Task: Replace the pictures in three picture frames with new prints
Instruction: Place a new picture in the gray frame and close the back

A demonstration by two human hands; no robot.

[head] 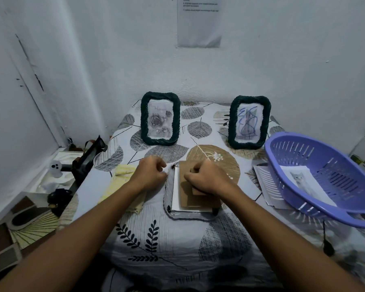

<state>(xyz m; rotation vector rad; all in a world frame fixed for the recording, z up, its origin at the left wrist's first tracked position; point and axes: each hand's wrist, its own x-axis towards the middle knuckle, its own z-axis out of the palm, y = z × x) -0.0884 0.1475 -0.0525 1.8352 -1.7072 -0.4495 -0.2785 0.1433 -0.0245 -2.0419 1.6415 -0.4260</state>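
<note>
A frame (169, 199) lay face down on the table (177, 245). The right hand (207, 178) curled on its brown backing board (190, 186); the left hand (152, 171) was curled at its left edge, grip unclear. Behind stood two upright frames (160, 119).

Under the right hand's (207, 180) grip lies a matt brown cardboard backing (190, 199), with smooth white paper (176, 190) showing just left of it. Beyond both grips, two upright frames (160, 119) (249, 122) have dark, rope-like twisted rims and glossy fronts. Right of the grip, the basket (325, 175) is smooth lilac plastic. The table (177, 239) wears soft, leaf-printed cloth.
</note>
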